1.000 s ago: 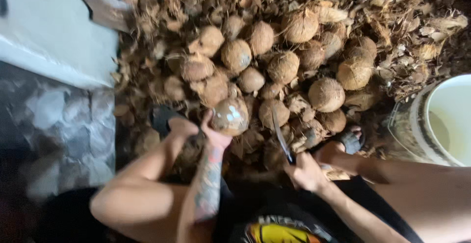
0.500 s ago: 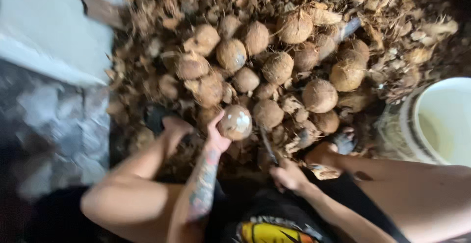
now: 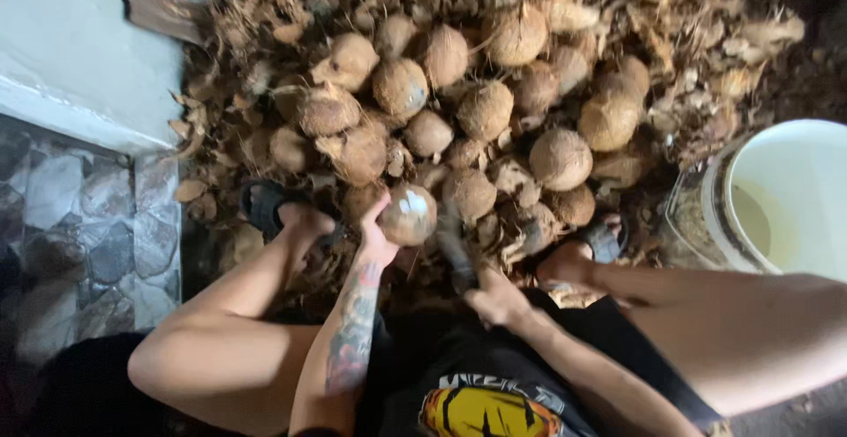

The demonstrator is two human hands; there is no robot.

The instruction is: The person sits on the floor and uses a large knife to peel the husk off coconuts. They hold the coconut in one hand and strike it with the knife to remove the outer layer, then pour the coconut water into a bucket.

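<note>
— What is the left hand (image 3: 378,241) doing?

— It grips a husked coconut (image 3: 408,215) from the side, fingers curled round it, with a pale chipped patch showing on the top of the shell. The coconut sits just in front of the person's knees, at the near edge of the coconut pile (image 3: 481,106).

— And the right hand (image 3: 497,300)?

— It is closed round the handle of a knife (image 3: 457,256), the blurred blade pointing up toward the pile, just right of the held coconut. The two hands are apart, close to each other but not touching.

— What lies around them?

— Brown husk scraps (image 3: 697,93) are strewn about the pile. A white bucket (image 3: 794,199) stands at the right, beside the person's right leg. The left foot wears a dark sandal (image 3: 265,206) at the edge of the husks. At the upper left there is a pale concrete ledge (image 3: 71,67), with a stone-patterned floor (image 3: 88,243) below it.
</note>
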